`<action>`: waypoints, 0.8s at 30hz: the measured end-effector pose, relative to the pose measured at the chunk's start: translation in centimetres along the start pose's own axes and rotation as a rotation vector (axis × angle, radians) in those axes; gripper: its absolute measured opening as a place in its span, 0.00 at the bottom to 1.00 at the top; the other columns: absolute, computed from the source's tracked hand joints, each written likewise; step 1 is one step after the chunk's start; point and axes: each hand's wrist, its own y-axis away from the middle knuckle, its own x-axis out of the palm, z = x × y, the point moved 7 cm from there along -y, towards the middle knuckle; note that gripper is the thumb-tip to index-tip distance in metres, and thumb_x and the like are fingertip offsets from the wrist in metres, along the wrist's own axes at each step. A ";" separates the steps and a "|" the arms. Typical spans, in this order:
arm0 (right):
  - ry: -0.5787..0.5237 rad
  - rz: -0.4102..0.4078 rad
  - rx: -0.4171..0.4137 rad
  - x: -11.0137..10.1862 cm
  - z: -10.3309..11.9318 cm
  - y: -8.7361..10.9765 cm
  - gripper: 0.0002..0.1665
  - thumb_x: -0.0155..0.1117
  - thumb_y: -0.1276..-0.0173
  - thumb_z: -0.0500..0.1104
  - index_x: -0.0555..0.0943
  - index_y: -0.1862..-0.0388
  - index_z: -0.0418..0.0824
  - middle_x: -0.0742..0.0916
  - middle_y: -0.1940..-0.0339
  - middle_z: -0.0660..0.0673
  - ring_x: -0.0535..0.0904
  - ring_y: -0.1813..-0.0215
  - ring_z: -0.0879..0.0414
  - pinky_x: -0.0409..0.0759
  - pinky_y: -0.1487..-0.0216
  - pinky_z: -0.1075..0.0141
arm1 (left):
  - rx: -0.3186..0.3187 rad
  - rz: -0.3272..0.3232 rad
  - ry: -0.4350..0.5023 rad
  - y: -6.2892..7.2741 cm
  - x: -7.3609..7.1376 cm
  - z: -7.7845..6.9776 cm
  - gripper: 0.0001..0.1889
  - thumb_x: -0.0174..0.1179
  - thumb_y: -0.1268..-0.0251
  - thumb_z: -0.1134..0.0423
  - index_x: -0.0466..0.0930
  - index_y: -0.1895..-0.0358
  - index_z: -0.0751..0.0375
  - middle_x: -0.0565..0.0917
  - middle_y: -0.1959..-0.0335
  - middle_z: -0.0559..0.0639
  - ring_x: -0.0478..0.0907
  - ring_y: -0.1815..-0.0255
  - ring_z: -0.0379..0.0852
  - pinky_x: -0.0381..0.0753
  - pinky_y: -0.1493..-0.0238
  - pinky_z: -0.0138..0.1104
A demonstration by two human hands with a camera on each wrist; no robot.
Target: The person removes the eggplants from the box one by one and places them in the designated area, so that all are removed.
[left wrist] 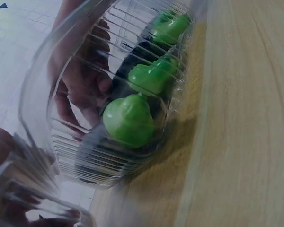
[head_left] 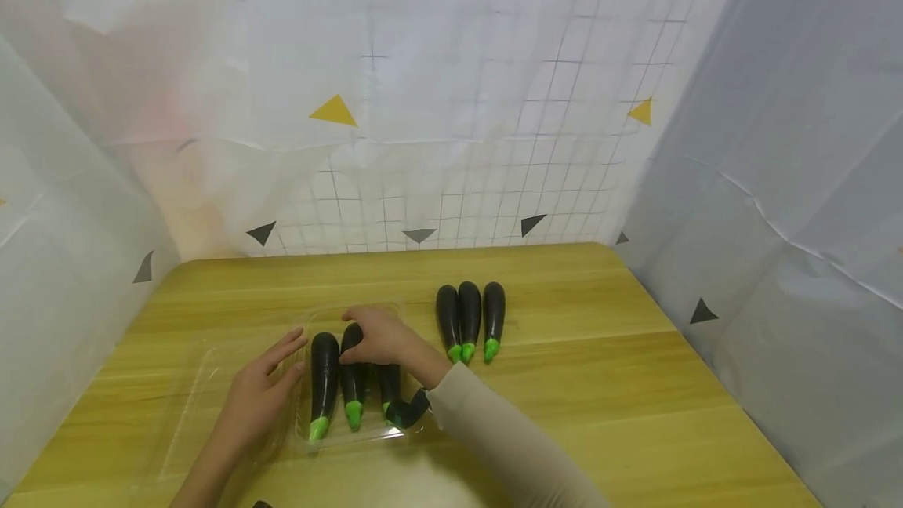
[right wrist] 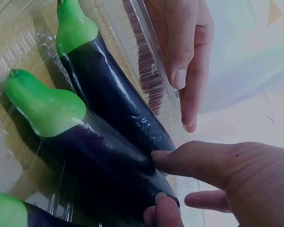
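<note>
Head view, right hand: we see the right hand (head_left: 381,339) pinching the middle eggplant (head_left: 353,392), glossy, blackish-purple and green-capped, in a clear rigid plastic tray (head_left: 353,440) beneath it.
Head view, tray neighbours: similar dark, shiny eggplants lie either side of our grip, a left eggplant (head_left: 324,371) and a right eggplant (head_left: 389,382).
Head view, left hand: the left hand (head_left: 262,390), fingers loosely extended, is just beside the tray wall; we cannot tell whether it touches.
Head view, loose eggplants: three more dark loose eggplants (head_left: 470,313) lie beyond the right hand, to its right.
Left wrist view, green caps: the bulbous green caps (left wrist: 128,120) point away from the right hand; we judge their narrow stems a poor hold.
Right wrist view, grip: thumb and fingertips straddle the blunt end; we would take the body a little nearer the cap.
Right wrist view, skin: smooth gloss suggests to us a light, firm, slippery thing, hardly fragile.
</note>
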 end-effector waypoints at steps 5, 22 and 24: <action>0.036 -0.001 0.018 0.0 0.0 -0.1 0.40 0.78 0.35 0.54 0.76 0.28 0.40 0.82 0.33 0.45 0.78 0.35 0.53 0.79 0.37 0.64 | 0.023 -0.013 -0.026 0.1 0.0 0.0 0.21 0.61 0.22 0.67 0.77 0.31 0.68 0.70 0.24 0.58 0.65 0.26 0.69 0.71 0.34 0.63; 0.227 -0.007 0.013 -0.2 0.9 -0.1 0.36 0.75 0.34 0.58 0.81 0.32 0.45 0.86 0.39 0.49 0.82 0.41 0.55 0.82 0.43 0.64 | -0.006 -0.010 0.002 0.0 0.0 0.1 0.21 0.62 0.22 0.65 0.78 0.31 0.67 0.72 0.25 0.56 0.63 0.24 0.67 0.68 0.32 0.66; 0.186 -0.015 -0.001 -0.2 0.7 -0.2 0.34 0.76 0.35 0.56 0.81 0.32 0.45 0.86 0.40 0.50 0.82 0.45 0.58 0.81 0.45 0.67 | -0.007 -0.011 0.003 -0.1 0.0 0.2 0.21 0.62 0.22 0.65 0.78 0.31 0.66 0.72 0.25 0.56 0.64 0.25 0.67 0.68 0.32 0.66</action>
